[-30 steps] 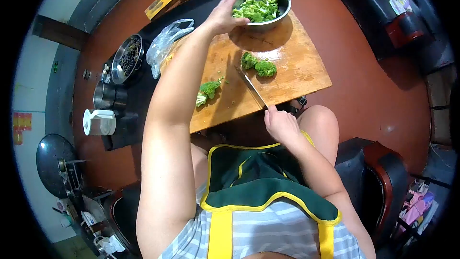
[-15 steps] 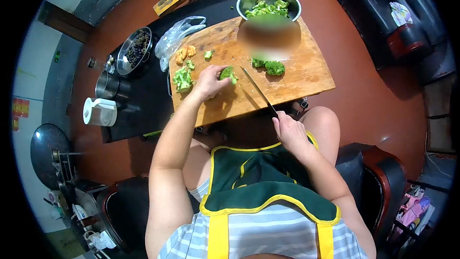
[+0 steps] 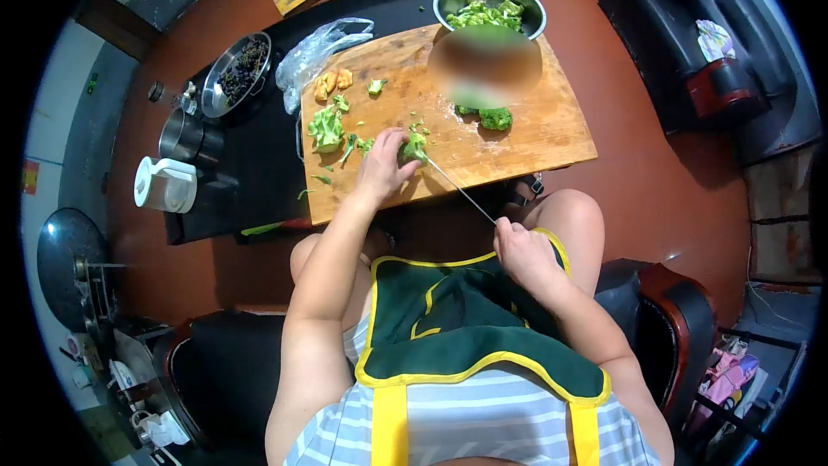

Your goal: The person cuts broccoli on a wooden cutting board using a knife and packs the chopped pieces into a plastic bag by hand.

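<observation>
Broccoli piece [image 3: 415, 148]: bright green, small; we held it on the near part of the wooden cutting board [image 3: 535, 142].
Knife [image 3: 457, 186]: thin, long axis slanted; tip pointed away and leftward, at the piece; we couldn't tell whether they touched.
Left hand [image 3: 385, 164]: thumb and fingers curled in on the piece.
Right hand [image 3: 526, 255]: closed around the handle.
Surface: green scraps on the board, black table [image 3: 267, 147] beneath.
Room: we saw red-brown floor [image 3: 681, 198].

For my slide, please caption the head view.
Left hand holds broccoli on a wooden board while the right hand grips a knife.
</observation>
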Demonstrator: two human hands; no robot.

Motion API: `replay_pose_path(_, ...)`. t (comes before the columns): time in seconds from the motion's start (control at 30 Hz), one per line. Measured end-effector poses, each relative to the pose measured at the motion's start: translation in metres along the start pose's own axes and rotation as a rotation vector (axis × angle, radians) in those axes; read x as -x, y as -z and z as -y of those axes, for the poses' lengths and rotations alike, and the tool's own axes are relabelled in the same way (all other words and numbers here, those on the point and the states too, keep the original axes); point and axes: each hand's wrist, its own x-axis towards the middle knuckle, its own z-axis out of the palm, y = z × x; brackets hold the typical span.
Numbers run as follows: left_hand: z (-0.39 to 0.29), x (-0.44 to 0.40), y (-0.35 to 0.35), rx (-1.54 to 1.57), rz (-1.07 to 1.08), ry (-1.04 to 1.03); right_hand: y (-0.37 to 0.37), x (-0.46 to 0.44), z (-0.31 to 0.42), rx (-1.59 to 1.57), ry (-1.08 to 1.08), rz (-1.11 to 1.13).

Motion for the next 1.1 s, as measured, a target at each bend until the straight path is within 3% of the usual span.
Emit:
replay_pose_path(0.43,0.002,0.001,-0.008,0.137,-0.085,0.238,-0.012,-0.016,0.019,0.079,-0.067,0.092)
replay_pose_path(0.63,0.002,-0.002,-0.005,0.001,-0.086,0.203,-0.011,-0.025,0.029,0.124,-0.102,0.115)
replay_pose_path(0.87,0.010,-0.001,-0.007,0.050,-0.041,0.238,-0.004,-0.052,0.018,0.041,-0.033,0.195)
replay_pose_path(1.0,0.020,0.005,-0.011,0.135,-0.062,0.135,0.004,-0.062,0.004,-0.134,-0.161,0.277)
replay_pose_path(1.1,0.019,0.012,-0.004,0.156,-0.057,0.078,0.000,-0.060,-0.009,-0.322,-0.144,0.256)
